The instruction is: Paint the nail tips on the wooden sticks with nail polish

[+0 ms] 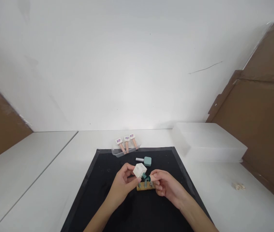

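Note:
My left hand [124, 183] is closed on a white, square-bodied nail polish bottle [140, 170], tilted so its dark green neck points down to the right. Between the fingers of my right hand [166, 185] is a pink nail polish cap [154, 178] with dark green at its end. That end is close to the bottle's neck; whether they touch I cannot tell. Just below both, a small wooden stand [143, 187] holds a few upright greyish-green pieces [145, 183], partly hidden by my fingers. Behind my hands lies a light green bottle [148, 161] with a white cap.
A clear plastic tray [119, 155] at the back holds three white bottles with pink caps. All the work is over a black mat [103, 180] on a white table. To the right stand a white box [209, 141] and some small beige pieces [238, 186]. Cardboard [260, 129] borders the right side.

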`<state>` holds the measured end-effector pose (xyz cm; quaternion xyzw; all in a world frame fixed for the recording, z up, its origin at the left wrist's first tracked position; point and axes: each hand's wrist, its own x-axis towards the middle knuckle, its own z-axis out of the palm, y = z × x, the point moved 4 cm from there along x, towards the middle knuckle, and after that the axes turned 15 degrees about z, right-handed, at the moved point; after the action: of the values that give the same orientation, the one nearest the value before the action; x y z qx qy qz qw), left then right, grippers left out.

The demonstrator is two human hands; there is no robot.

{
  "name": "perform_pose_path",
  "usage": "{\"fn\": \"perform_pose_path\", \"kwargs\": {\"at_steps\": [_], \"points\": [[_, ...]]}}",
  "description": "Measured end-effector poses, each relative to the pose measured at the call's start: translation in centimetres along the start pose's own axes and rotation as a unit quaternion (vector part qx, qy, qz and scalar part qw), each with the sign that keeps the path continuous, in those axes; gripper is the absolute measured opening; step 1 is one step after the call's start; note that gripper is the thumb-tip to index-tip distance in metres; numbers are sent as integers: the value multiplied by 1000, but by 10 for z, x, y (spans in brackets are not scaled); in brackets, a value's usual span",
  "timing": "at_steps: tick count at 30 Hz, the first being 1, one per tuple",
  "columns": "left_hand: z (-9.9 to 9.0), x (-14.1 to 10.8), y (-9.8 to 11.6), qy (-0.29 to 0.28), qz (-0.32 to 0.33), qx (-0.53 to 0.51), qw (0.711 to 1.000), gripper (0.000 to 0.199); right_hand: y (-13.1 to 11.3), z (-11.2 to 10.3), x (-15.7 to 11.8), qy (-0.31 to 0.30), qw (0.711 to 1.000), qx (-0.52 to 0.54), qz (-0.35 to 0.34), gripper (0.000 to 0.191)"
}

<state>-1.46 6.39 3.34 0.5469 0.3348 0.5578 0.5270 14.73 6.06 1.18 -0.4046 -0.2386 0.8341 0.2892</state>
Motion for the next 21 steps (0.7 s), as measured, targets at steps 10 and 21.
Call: {"fn": "perform_pose_path", "kwargs": {"at_steps": [10,21], "points": [[0,2,3,28,15,17,999,35,0,4,-1,-4,1000,-10,2,21],[-3,0,5,49,36,8,998,29,-2,2,-2,-18,1000,5,-9,22]]}}
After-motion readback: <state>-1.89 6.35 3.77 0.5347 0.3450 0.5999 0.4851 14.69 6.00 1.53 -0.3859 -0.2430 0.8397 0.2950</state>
